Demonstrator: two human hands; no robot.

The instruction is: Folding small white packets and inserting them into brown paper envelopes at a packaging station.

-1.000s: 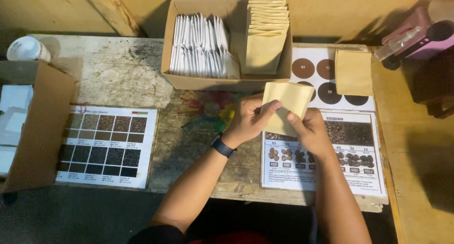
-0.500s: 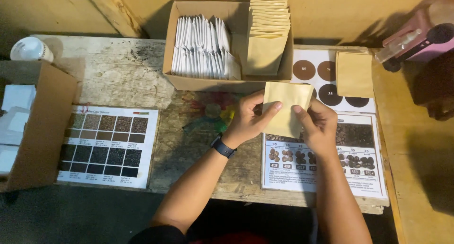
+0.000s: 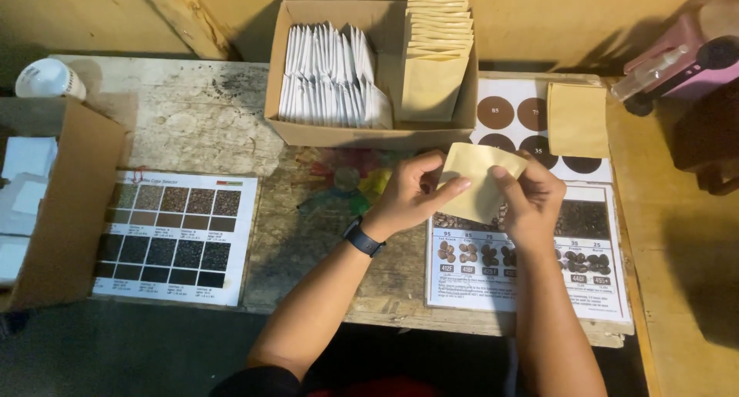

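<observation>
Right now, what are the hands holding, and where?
A tan paper pouch: left hand pinches its left edge, right hand its right edge.

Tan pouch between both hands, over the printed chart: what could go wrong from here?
The tan pouch is pinched only at its edges by the left hand and right hand, so it might crease or slip onto the printed chart. The loose pouch lies near the table's right edge; a right-arm swing could nudge it off.
</observation>
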